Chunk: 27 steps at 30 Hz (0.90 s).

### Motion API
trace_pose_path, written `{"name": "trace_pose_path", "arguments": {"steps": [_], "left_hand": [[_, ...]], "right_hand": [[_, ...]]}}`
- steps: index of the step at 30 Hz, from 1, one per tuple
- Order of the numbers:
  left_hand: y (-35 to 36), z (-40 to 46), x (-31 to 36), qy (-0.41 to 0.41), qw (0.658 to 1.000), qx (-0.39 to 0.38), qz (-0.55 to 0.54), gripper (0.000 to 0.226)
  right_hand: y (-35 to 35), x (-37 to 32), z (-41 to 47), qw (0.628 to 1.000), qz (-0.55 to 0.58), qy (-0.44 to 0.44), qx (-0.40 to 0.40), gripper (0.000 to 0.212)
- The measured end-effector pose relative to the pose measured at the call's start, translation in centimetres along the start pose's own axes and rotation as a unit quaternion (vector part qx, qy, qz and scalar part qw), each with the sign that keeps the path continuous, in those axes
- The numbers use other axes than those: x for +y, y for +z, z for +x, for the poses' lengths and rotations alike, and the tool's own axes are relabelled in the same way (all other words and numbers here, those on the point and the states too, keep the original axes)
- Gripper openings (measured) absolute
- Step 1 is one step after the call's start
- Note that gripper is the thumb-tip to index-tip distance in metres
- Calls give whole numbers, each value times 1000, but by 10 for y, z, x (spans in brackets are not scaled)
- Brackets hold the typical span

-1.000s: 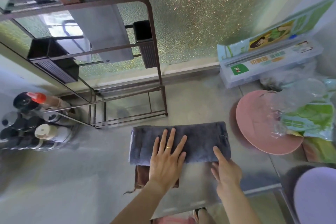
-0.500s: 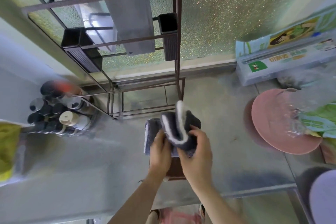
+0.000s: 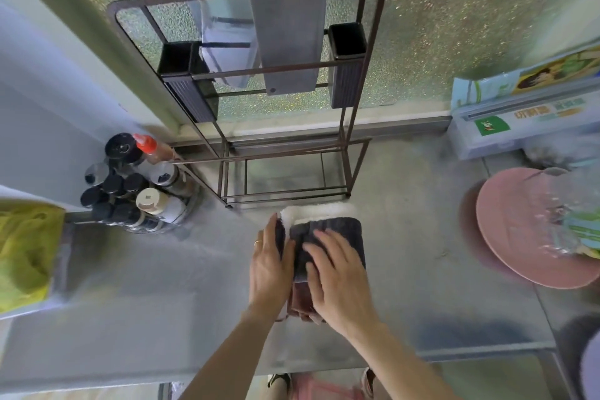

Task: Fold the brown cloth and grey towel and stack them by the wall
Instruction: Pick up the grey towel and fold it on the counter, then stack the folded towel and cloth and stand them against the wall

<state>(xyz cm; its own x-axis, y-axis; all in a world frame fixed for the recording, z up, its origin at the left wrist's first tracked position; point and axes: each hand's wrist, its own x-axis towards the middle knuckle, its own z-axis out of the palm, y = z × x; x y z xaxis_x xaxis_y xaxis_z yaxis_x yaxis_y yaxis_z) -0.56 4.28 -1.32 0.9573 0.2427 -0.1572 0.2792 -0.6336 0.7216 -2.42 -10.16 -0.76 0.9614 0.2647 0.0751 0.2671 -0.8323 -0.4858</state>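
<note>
The folded towel (image 3: pixel 328 243) lies on the cloth (image 3: pixel 302 304) mid-desk, long axis pointing at the wall. Right hand (image 3: pixel 337 282) presses flat on top, fingers spread; left hand (image 3: pixel 271 269) cups its left edge, neither clenched.

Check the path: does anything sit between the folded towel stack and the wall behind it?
Yes. The metal rack stands directly between the grey towel and the wall; bare counter lies right of the rack.

Home kitchen: knife rack (image 3: pixel 292 42), spice bottles (image 3: pixel 136 185), pink plate (image 3: pixel 519 230).
</note>
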Motion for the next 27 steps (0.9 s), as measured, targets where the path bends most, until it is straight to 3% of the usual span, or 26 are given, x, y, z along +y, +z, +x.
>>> {"name": "trace_pose_path", "arguments": {"steps": [4,7,11,14,17,19,21,23,25,27], "left_hand": [[2,1,-8,115,983,-25,139,64],[15,11,-35,214,954,-72,199,52],[34,15,-62,185,941,-147,243,53],[37,17,-72,198,911,-177,317,58],[24,13,-47,121,969,-136,167,57],[12,5,-26,26,995,-77,60,72],[5,2,-13,-89,996,-32,8,82],[2,4,-10,-172,985,-28,-15,75],[1,7,-7,-198,978,-57,-22,54],[0,8,-5,-202,976,-71,-41,42]], "right_hand": [[-2,14,23,996,-70,48,-34,55],[6,26,27,988,-107,61,-97,63],[23,34,18,980,-141,52,-132,65],[30,35,20,979,-143,55,-137,66],[21,32,23,988,-84,74,-110,66],[7,32,21,986,-5,164,-37,69],[-12,35,20,942,94,320,16,77],[-20,45,21,863,220,455,-5,80],[-22,52,26,810,302,500,-43,71],[-22,58,30,797,352,489,-45,56]]}}
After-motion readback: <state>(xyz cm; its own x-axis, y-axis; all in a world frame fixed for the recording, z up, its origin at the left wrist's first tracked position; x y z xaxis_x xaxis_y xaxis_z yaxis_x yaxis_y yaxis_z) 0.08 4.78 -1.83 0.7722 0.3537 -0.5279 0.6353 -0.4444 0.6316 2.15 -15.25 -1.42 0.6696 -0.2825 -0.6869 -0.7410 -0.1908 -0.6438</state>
